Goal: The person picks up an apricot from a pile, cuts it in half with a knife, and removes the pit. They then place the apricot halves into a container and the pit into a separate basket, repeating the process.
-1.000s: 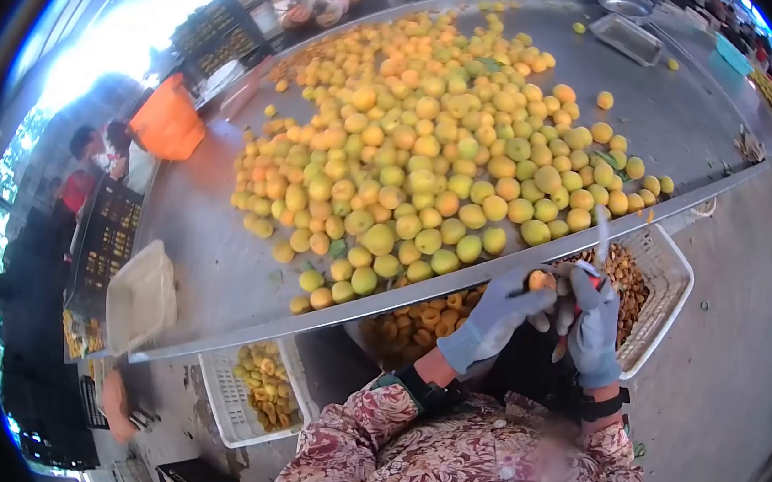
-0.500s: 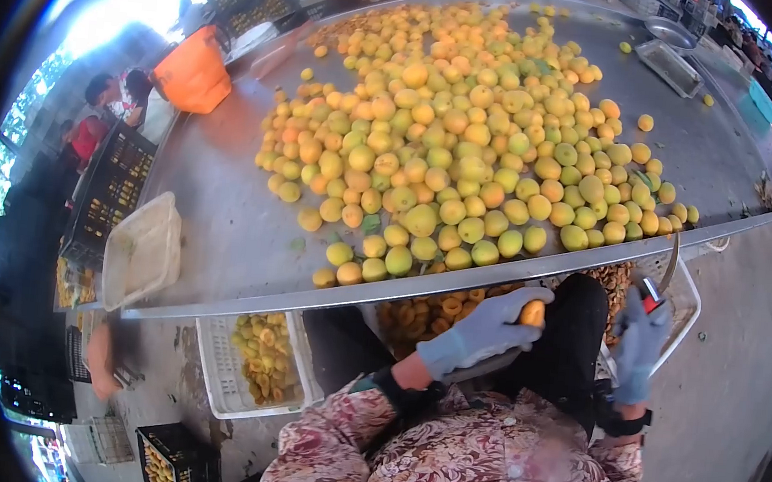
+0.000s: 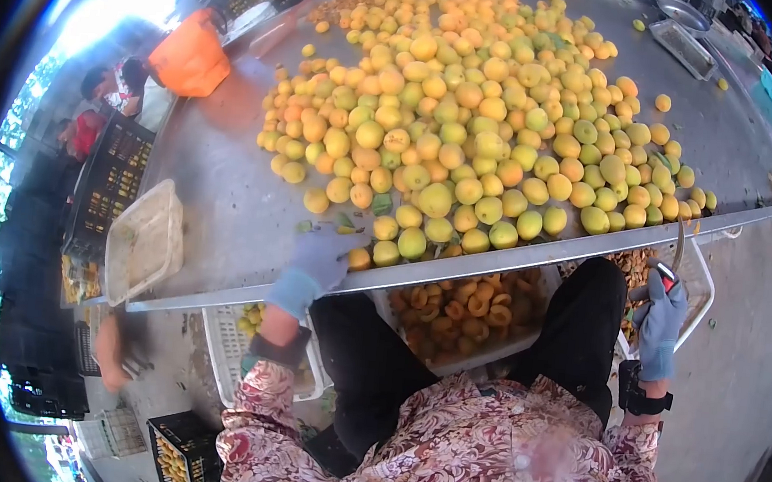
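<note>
A big heap of yellow and orange apricots (image 3: 469, 129) covers the steel table (image 3: 224, 199). My gloved left hand (image 3: 322, 258) lies blurred on the table's near edge, fingers spread beside the nearest apricots (image 3: 360, 258); I see nothing held in it. My gloved right hand (image 3: 659, 315) hangs to the right below the table edge, closed on a knife (image 3: 676, 253) with a red handle and its blade pointing up. Under the table a crate of halved apricots (image 3: 463, 307) stands in front of my knees.
A white crate of pits (image 3: 690, 277) sits beside my right hand. Another white crate with fruit (image 3: 238, 357) stands lower left. An empty cream tray (image 3: 142, 243) rests on the table's left end. Black crates (image 3: 106, 189) and other people (image 3: 105, 88) are at the left; an orange bag (image 3: 189, 57) lies beyond.
My left hand let go of the apricot it held over the crate and swung left up to the table edge. My right hand with the knife stayed low at the right.
</note>
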Demonstrator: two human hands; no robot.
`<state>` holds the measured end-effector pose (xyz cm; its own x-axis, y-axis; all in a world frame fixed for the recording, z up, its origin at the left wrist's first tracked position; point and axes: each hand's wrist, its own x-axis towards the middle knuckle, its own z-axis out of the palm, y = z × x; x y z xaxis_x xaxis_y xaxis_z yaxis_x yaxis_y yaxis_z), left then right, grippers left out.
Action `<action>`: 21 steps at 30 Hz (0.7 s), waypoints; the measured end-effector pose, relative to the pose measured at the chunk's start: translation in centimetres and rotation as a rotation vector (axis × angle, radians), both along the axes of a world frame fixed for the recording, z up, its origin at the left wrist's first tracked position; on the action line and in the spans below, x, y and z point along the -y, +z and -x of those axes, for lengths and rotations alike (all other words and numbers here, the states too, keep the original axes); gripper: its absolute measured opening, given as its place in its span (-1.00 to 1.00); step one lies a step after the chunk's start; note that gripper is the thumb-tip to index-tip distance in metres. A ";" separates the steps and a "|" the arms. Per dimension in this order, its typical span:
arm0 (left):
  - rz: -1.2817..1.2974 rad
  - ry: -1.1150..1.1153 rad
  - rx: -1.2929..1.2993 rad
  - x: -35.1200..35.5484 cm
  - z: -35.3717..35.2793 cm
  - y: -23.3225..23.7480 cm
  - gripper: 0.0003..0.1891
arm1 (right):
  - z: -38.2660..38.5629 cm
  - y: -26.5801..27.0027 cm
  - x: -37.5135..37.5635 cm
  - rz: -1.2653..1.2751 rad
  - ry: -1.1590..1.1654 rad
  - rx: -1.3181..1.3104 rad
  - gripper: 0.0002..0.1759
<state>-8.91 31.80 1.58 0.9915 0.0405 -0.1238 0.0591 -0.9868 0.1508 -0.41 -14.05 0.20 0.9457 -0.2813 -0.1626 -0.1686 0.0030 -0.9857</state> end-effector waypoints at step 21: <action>2.169 -0.133 0.231 11.7 -1.2 4.9 -0.42 | 6.5 9.3 -8.3 -0.091 0.619 -0.006 -0.75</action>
